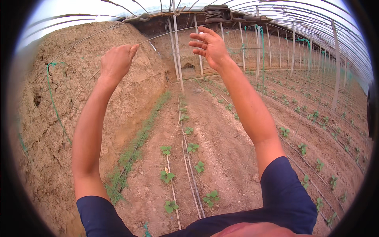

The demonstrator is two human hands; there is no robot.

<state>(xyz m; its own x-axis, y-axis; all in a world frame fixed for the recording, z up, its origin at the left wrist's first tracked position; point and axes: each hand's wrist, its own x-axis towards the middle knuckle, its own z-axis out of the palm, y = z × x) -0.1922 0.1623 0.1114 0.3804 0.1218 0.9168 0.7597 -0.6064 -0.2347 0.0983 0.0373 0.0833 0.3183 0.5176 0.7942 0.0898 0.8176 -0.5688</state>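
Both my arms reach up and forward. My left hand [117,62] is closed in a fist around a thin wire [166,34], with the thumb sticking out to the right. From that fist the wire climbs rightward toward my right hand [212,48], and a stretch of it also trails down and left. The fingers of my right hand are apart and slightly curled, near the wire's upper end. Between them shows a small white spot, too small to name. Whether the right fingers touch the wire cannot be made out.
A cracked earth wall [59,106] rises on the left, with green twine [53,94] hanging before it. Rows of young plants [167,176] and drip hoses [190,166] run away over the soil. Posts [176,51] carry the roof frame, and a dark coil [216,14] sits high up.
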